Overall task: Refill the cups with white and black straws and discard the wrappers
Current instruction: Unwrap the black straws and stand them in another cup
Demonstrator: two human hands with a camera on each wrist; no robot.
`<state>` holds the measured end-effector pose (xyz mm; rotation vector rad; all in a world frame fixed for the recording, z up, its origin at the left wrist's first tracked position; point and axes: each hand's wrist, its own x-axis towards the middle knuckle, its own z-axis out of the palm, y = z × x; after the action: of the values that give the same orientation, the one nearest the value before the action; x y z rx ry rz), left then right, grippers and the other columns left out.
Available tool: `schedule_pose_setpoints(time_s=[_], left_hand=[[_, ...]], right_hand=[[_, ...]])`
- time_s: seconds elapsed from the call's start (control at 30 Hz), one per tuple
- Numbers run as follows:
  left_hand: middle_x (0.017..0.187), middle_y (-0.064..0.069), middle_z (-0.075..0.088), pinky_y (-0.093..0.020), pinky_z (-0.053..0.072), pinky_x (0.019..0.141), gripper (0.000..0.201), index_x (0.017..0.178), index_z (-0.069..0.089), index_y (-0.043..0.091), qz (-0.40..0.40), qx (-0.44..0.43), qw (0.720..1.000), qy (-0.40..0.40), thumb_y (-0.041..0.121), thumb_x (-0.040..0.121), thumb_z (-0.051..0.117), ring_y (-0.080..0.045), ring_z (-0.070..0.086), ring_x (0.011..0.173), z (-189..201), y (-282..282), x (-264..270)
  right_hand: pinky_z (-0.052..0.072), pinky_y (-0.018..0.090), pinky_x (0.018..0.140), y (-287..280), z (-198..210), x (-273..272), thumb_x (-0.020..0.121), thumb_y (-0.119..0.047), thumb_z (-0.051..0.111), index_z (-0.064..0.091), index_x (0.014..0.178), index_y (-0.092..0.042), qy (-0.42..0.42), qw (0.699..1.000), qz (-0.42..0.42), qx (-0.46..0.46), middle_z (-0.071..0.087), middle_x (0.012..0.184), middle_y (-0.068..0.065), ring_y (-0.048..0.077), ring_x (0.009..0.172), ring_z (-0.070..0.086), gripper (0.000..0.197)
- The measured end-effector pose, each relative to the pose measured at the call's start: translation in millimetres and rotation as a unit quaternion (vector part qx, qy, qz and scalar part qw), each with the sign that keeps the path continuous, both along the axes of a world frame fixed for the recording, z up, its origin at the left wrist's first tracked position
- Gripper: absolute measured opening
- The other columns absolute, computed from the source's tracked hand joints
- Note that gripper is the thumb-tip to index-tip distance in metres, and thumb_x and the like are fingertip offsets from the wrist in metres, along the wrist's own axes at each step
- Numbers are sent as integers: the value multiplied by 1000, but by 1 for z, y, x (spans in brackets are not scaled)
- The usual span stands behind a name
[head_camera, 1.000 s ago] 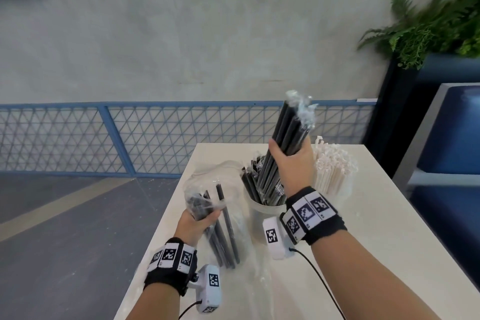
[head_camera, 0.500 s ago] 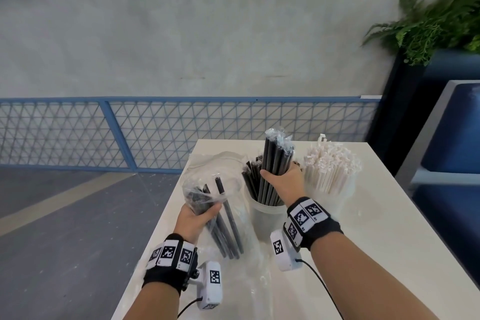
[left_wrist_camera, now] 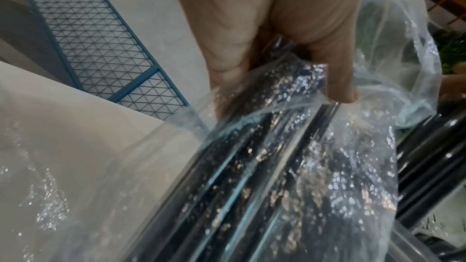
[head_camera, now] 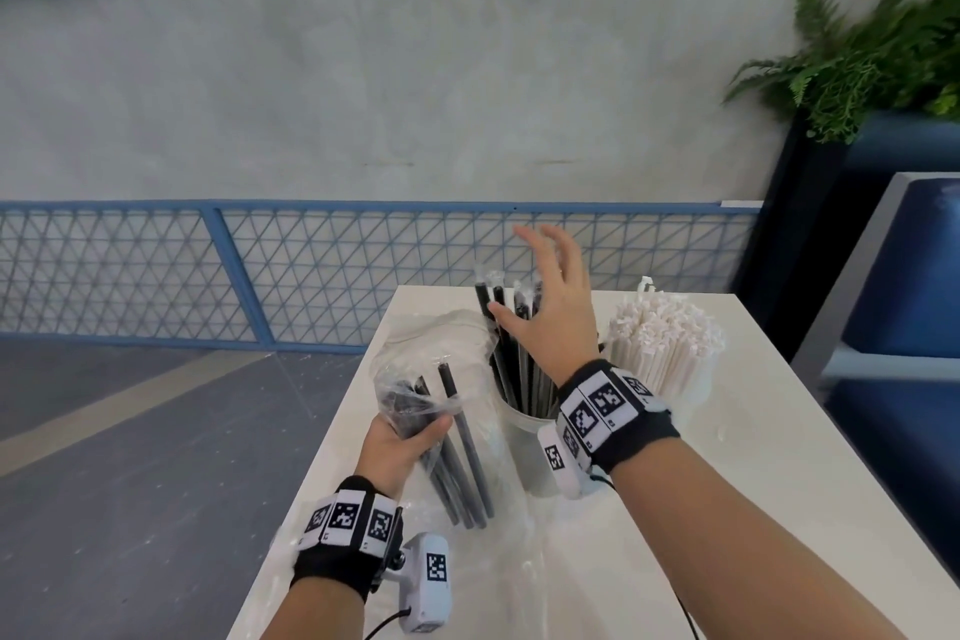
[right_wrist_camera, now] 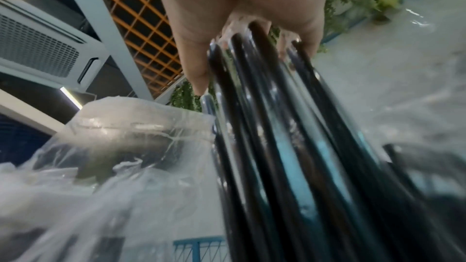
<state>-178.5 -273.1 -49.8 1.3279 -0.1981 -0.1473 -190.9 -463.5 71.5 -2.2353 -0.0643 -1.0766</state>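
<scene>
- Since a moment ago, my right hand point(head_camera: 550, 307) has let go and spreads its fingers over the black straws point(head_camera: 511, 353) in their cup point(head_camera: 524, 442).
- Left of that cup, my left hand point(head_camera: 400, 442) grips the plastic bag point(head_camera: 431, 359) of straws.
- Right of it stand white straws point(head_camera: 665, 343).
- Beyond runs a blue fence point(head_camera: 311, 265).

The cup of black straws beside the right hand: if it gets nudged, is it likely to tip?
Probably fairly tippy. The black straws stand far above the cup rim and lean, so the load looks top-heavy. The cup looks like thin, light plastic, so it might slide on the smooth table before toppling.
</scene>
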Motion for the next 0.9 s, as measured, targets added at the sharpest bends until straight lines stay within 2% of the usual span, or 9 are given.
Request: schedule_pose_setpoints(time_s=[0.1,0.23,0.37,0.5,0.6,0.67,0.77,0.83,0.9], left_hand=[[85,3,75,-17,54,75,25,88,70,14,1,7,1000,-2,-7,75,67,-8,69,85,0,1,1],[88,1,75,-19,54,78,25,87,71,14,2,4,1000,-2,-8,75,68,-10,69,87,0,2,2],[85,4,75,-17,55,75,26,89,69,13,9,5,1000,-5,-9,76,66,-8,69,85,2,2,2],[83,4,75,-17,55,74,30,85,70,14,10,-6,1000,-5,-14,77,63,-7,70,82,2,3,1],[84,3,75,-17,55,75,34,76,76,18,4,7,1000,-12,-13,76,64,-8,70,84,2,5,-2],[84,2,76,-17,54,74,33,75,76,18,-4,25,999,-20,-13,75,65,-8,70,84,1,7,-4],[77,6,75,-16,54,71,32,81,71,18,-8,56,998,-37,-13,73,67,-5,70,78,4,9,-6],[80,3,76,-24,56,76,29,81,71,18,-5,83,996,-43,-9,71,73,-10,70,81,3,10,-6],[88,-8,75,-36,55,82,25,82,73,16,-7,91,995,-37,8,61,82,-24,69,89,-1,12,-4]], right_hand=[[39,33,94,-1,-3,12,77,-27,69,48,131,-27,65,992,-9,-106,40,140,6,25,105,48,58],[30,30,90,-5,-20,22,89,-18,52,61,104,-13,140,977,9,-159,64,105,5,29,94,56,18],[35,36,88,-5,-44,12,93,-15,46,60,97,-4,160,973,-33,-161,64,98,11,32,87,53,18],[45,43,82,-1,-72,-8,92,-19,49,58,110,-6,206,963,-56,-163,59,119,10,32,100,51,24],[42,41,93,-3,-66,-8,96,-33,39,50,124,-13,271,949,-43,-156,48,133,4,28,113,41,36],[39,41,97,2,-55,-15,93,-41,38,52,121,-14,197,976,-46,-85,50,128,5,27,112,41,42],[41,25,87,27,-38,-33,91,-28,44,57,108,-12,-12,1000,20,4,58,106,2,15,96,50,26],[46,25,79,45,-35,-42,92,-19,46,59,103,-10,54,993,104,-4,61,97,2,13,84,56,19],[48,32,83,54,-39,-39,93,-17,48,60,109,-10,187,974,126,-37,63,101,6,18,90,60,21]])
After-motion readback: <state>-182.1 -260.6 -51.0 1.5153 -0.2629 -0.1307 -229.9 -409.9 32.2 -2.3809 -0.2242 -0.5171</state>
